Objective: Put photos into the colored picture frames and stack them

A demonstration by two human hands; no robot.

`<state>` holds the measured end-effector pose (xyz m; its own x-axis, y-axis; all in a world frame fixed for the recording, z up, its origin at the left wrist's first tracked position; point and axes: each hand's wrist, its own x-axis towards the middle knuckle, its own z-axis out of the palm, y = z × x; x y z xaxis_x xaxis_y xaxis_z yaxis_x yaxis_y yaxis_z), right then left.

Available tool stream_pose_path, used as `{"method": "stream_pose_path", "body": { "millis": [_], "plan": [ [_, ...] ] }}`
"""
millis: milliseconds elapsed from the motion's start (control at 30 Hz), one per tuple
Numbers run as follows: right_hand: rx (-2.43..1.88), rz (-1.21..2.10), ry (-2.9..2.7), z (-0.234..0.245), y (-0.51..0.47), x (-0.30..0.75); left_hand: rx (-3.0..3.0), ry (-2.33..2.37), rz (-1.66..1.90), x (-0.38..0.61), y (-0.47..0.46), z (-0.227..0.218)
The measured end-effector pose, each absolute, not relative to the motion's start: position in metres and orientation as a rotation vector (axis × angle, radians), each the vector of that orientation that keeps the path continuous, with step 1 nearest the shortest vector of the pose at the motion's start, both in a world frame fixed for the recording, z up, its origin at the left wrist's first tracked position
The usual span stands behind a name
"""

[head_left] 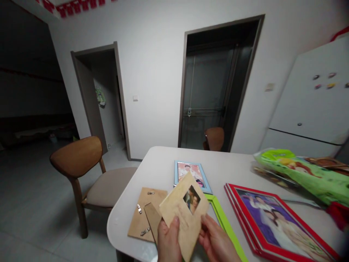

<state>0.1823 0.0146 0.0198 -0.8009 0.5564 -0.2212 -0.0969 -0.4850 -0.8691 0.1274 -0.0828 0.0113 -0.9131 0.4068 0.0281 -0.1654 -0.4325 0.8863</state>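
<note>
Your fingers pinch a tan mat board [183, 211] holding a small photo, raised above the table [163, 160]: left hand [169, 242] thumb on its face, right hand [216, 242] at its edge. It looks light, stiff and creasable; grip its edges.

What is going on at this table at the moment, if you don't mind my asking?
A person holds a beige photo mat with a small picture showing through its window, the left hand and the right hand each gripping its lower edge. Below it on the white table lie a brown frame backing and a green frame. A blue framed photo lies behind, and a red framed photo to the right.
</note>
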Motion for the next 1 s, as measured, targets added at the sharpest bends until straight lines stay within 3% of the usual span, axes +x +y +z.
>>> {"method": "stream_pose_path", "body": {
  "millis": [100, 167, 300, 467, 833, 1000],
  "plan": [
    [-0.687, 2.246, -1.355, 0.027, 0.046, 0.198, 0.406, 1.363, 2.343, 0.131, -0.075, 0.001],
    [-0.787, 2.211, -1.501, 0.032, 0.067, 0.207, 0.557, 1.641, 2.224, 0.128, -0.078, -0.005],
    [-0.867, 2.128, -1.742, 0.026, 0.090, 0.209, 1.208, 2.191, 1.510, 0.118, -0.089, -0.021],
    [-0.843, 1.958, -1.902, 0.002, 0.094, 0.191, 1.723, 2.238, 1.037, 0.113, -0.091, -0.039],
    [-0.903, 1.989, -1.894, 0.003, 0.091, 0.187, 1.868, 2.238, 1.037, 0.104, -0.091, -0.062],
    [-0.940, 1.487, -2.167, -0.006, 0.101, 0.183, 1.758, 2.282, 1.101, 0.110, -0.087, -0.055]
  ]
}}
